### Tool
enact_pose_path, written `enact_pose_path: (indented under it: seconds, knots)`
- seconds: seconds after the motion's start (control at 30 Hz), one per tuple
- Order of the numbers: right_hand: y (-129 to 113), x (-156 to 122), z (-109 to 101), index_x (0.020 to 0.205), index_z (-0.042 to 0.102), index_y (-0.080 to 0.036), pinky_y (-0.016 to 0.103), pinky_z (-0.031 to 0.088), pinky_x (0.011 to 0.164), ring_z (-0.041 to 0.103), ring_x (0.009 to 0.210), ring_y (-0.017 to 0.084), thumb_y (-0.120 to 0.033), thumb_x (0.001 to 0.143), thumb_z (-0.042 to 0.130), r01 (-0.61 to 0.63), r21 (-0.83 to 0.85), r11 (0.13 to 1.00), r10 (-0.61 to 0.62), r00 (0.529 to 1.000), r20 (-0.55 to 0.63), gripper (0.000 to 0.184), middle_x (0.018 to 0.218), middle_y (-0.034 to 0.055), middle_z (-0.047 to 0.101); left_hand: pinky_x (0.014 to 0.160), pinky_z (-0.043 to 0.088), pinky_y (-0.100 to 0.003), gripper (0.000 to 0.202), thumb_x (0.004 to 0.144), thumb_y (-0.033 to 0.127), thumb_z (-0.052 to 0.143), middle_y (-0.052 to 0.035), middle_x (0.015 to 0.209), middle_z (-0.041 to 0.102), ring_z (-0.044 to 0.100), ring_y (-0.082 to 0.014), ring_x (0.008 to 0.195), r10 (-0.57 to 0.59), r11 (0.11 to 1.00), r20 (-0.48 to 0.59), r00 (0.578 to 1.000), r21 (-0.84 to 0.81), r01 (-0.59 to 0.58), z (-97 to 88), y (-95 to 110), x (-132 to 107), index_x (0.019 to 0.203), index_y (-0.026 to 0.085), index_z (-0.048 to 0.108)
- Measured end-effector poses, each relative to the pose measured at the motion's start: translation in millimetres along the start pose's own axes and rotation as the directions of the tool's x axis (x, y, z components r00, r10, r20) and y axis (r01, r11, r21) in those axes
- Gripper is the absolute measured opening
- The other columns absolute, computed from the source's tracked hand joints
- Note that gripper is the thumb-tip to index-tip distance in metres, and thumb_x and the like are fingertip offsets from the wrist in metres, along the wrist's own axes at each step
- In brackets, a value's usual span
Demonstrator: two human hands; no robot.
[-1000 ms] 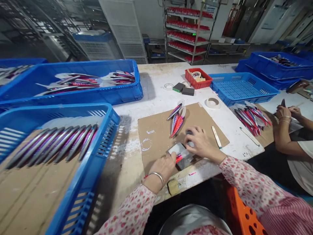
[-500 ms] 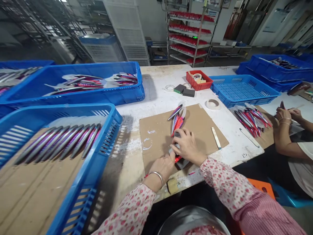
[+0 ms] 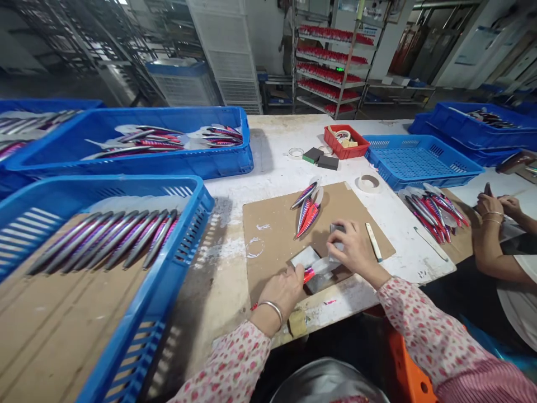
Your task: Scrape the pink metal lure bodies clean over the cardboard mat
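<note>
My left hand [image 3: 282, 288] is closed around a red and pink fishing lure [image 3: 309, 275], mostly hidden by the fingers. A translucent fin-like piece [image 3: 325, 265] extends from it to the right. Off to that side, my right hand [image 3: 352, 246] grips a small grey block [image 3: 334, 228] that looks like a sanding sponge. Under the lure, a flat grey-white piece [image 3: 305, 257] rests on the cardboard sheet [image 3: 268, 224]. Further up the cardboard are several finished-looking lures [image 3: 308, 215] in red, purple and silver. A white-handled tool [image 3: 373, 241] lies at the right.
At left, a blue basket [image 3: 201, 193] holds a row of lures; a blue crate [image 3: 168, 165] behind holds more. Dark sponge blocks [image 3: 328, 162], a tape roll [image 3: 368, 183], a red tray [image 3: 356, 151] and a blue basket [image 3: 419, 179] stand beyond. A co-worker's hands [image 3: 490, 206] work at right.
My right hand has moved right with the grey block, away from my left hand and the lure. The translucent piece and the flat grey-white piece now show. The view has shifted slightly.
</note>
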State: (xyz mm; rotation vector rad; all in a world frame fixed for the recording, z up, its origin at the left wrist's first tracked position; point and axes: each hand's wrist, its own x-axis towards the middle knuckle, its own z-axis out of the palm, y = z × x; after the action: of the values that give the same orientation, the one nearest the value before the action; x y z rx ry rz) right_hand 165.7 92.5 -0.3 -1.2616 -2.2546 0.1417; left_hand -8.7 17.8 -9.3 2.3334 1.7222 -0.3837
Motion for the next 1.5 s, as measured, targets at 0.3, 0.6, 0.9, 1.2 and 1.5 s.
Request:
enact_pose_path:
  seconds: [0.3,0.6,0.9,1.2,1.5]
  knots:
    - [-4,-3,5,0.083,0.068,-0.024,0.044,0.040,0.097,0.044,0.115,0.028,-0.027,0.084,0.063,0.017,0.014,1.000,-0.016,0.999,-0.041,0.007,0.122,0.0072,0.055,0.071,0.056,-0.032,0.033,0.088,-0.001,0.030,-0.0141,0.097,0.066,0.070,-0.0236,0.088,-0.034,0.999,-0.014,0.999,0.013,0.034,-0.3,3,-4,0.108,0.012,0.052]
    - [-11,-6,13,0.085,0.069,-0.025,0.044,0.039,0.099,0.042,0.117,0.028,-0.028,0.084,0.064,0.046,0.027,0.999,-0.044,0.997,-0.057,0.006,0.125,0.0057,0.054,0.073,0.056,-0.036,0.037,0.088,0.000,0.025,-0.0166,0.103,0.063,0.069,-0.0243,0.089,-0.060,0.998,-0.003,0.998,-0.018,0.060,4.7,4,-2,0.112,0.012,0.050]
    - [31,5,-6,0.084,0.069,-0.023,0.046,0.039,0.100,0.049,0.113,0.027,-0.033,0.084,0.062,-0.214,0.166,0.962,0.257,0.915,-0.310,0.013,0.118,0.0094,0.054,0.075,0.052,-0.030,0.051,0.088,0.005,0.036,-0.0164,0.119,0.059,0.068,-0.0201,0.089,-0.115,0.958,-0.043,0.992,-0.269,0.099,19.7,19,-8,0.138,0.013,0.034]
    - [-8,-5,19,0.087,0.069,-0.025,0.044,0.038,0.099,0.043,0.118,0.028,-0.030,0.081,0.066,-0.145,0.099,0.984,0.162,0.969,-0.185,0.009,0.125,0.0058,0.053,0.080,0.052,-0.030,0.059,0.087,-0.003,0.024,-0.0193,0.124,0.057,0.068,-0.0219,0.094,-0.126,0.958,-0.003,0.992,-0.260,0.121,22.5,29,-10,0.143,0.010,0.034]
    - [-8,-9,23,0.087,0.069,-0.025,0.043,0.036,0.102,0.042,0.119,0.027,-0.028,0.078,0.068,-0.118,0.129,0.985,0.144,0.967,-0.210,0.010,0.125,0.0061,0.053,0.078,0.050,-0.030,0.046,0.094,0.009,0.030,-0.0173,0.123,0.060,0.067,-0.0219,0.099,-0.159,0.923,0.018,0.987,-0.351,0.155,24.0,23,-6,0.140,0.014,0.036]
